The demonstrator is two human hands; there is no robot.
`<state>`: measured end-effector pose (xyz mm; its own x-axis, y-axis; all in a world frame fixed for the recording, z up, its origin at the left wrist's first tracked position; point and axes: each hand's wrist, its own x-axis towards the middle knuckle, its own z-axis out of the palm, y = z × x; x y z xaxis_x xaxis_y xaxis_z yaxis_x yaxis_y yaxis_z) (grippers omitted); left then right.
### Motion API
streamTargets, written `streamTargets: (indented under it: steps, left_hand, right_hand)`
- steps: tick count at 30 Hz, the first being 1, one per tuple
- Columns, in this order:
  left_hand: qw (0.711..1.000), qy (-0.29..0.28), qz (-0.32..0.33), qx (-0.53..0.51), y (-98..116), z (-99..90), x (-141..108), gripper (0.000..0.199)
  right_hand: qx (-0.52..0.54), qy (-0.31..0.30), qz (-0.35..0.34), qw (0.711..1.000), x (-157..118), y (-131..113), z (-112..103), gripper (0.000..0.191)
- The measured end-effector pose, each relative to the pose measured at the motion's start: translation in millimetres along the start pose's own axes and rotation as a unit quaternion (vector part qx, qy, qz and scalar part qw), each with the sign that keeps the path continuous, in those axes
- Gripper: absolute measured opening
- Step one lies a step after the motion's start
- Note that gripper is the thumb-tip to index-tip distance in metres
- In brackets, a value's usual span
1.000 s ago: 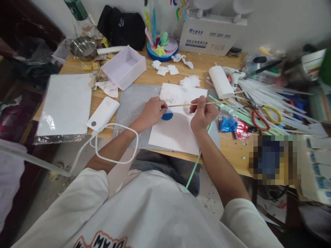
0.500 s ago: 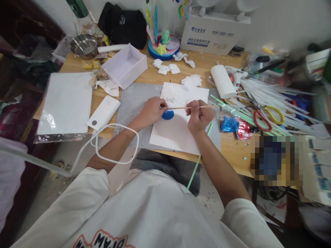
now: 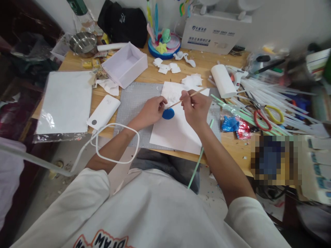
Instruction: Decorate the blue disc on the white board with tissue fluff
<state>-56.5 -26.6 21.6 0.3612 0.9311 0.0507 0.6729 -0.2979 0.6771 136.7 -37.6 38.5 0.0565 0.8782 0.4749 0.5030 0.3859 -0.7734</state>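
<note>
My feed: right hand point(image 3: 198, 108) pinches a thin, straight wooden stick point(image 3: 176, 104), tip at the far rim of a flat, round blue disc point(image 3: 168, 114). Disc lies on smooth white paper point(image 3: 178, 132), toward the tabletop's point(image 3: 232, 151) near edge. Left hand point(image 3: 152, 110) curled narrow beside it; can't tell if gripping. Versus half a second ago: stick slants more, more disc shows.

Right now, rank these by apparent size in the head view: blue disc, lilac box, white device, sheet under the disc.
1. Sheet, though partly covered
2. Lilac box
3. White device
4. Blue disc
</note>
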Motion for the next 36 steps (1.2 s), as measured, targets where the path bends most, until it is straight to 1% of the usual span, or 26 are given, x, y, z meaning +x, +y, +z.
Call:
streamTargets:
  steps: [5, 8, 10, 11, 13, 15, 16, 17, 19, 21, 22, 24, 26, 28, 30, 33, 36]
  left_hand:
    - [1.000, -0.005, 0.008, 0.005, 3.2, -1.5, -6.2, 0.028]
    - [0.999, 0.000, 0.021, 0.037, 3.1, 2.8, -6.2, 0.023]
    - [0.998, 0.003, 0.024, 0.064, 2.4, 7.3, -4.7, 0.015]
    - [0.997, 0.004, 0.021, 0.077, 2.1, 9.5, -3.9, 0.012]
    - [0.995, 0.001, 0.010, 0.099, 1.8, 12.5, -3.0, 0.011]
    - [0.994, 0.001, -0.001, 0.108, 2.1, 13.0, -3.4, 0.013]
    - [0.994, 0.000, -0.004, 0.107, 2.5, 12.2, -3.8, 0.015]
    - [0.995, -0.004, -0.005, 0.103, 3.2, 10.6, -3.8, 0.015]
    - [0.995, -0.010, -0.008, 0.097, 6.0, 5.8, -0.7, 0.016]
    - [0.995, -0.008, -0.007, 0.097, 11.0, 0.0, 9.8, 0.018]
    - [0.995, -0.001, -0.002, 0.101, 14.2, -2.6, 18.7, 0.018]
    - [0.993, 0.021, 0.025, 0.115, 21.3, -5.7, 43.4, 0.018]
    - [0.988, 0.038, 0.064, 0.136, 28.2, -5.2, 73.8, 0.020]
    - [0.983, 0.015, 0.092, 0.157, 34.0, -1.1, 102.8, 0.023]
    - [0.975, -0.027, 0.122, 0.181, 38.6, 5.1, 124.0, 0.025]
    - [0.958, -0.071, 0.166, 0.224, 43.0, 15.5, 137.6, 0.033]
    - [0.949, -0.083, 0.177, 0.246, 43.3, 25.9, 139.5, 0.033]
  right_hand:
    - [-0.017, -0.085, -0.024, 0.996, 29.7, -10.5, 11.5, 0.054]
    - [-0.030, -0.119, -0.054, 0.991, 33.9, -13.3, 16.0, 0.055]
    - [-0.032, -0.117, -0.074, 0.990, 31.2, -15.0, 14.7, 0.057]
    - [-0.029, -0.101, -0.077, 0.991, 29.2, -15.7, 12.6, 0.057]
    - [-0.014, -0.037, -0.063, 0.997, 25.2, -15.6, 5.4, 0.055]
    - [0.006, 0.059, -0.028, 0.998, 23.2, -11.8, -4.8, 0.054]
    - [0.019, 0.112, -0.010, 0.993, 23.3, -7.8, -10.4, 0.054]
    - [0.036, 0.164, 0.002, 0.986, 23.8, -2.3, -16.0, 0.053]
    - [0.081, 0.262, 0.023, 0.962, 25.6, 12.7, -26.1, 0.053]
    - [0.130, 0.336, 0.059, 0.931, 26.5, 30.4, -32.6, 0.052]
    - [0.150, 0.356, 0.083, 0.919, 26.1, 38.7, -34.0, 0.051]
    - [0.174, 0.374, 0.126, 0.902, 23.6, 51.5, -33.6, 0.053]
    - [0.179, 0.368, 0.147, 0.900, 19.6, 57.5, -30.6, 0.056]
    - [0.164, 0.352, 0.147, 0.910, 15.9, 58.1, -27.4, 0.059]
    - [0.132, 0.342, 0.140, 0.920, 13.2, 56.6, -26.0, 0.064]
    - [0.086, 0.333, 0.135, 0.929, 11.3, 56.1, -26.9, 0.069]
    - [0.071, 0.325, 0.129, 0.934, 10.8, 57.3, -28.1, 0.069]
